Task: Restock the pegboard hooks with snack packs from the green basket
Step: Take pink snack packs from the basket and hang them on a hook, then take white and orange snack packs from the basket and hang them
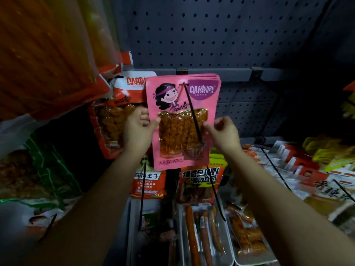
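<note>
The pink snack pack, upright and threaded on the hook, is pinched between left hand and right hand.

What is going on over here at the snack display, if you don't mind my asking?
A person is hanging a pink plastic snack pack with a cartoon face on a black metal hook of the grey pegboard. The left hand pinches its left edge and the right hand its right edge. The hook already passes through the pack's top hole, with more pink packs behind. A red snack pack of the same brand hangs to the left. The green basket is not in view.
</note>
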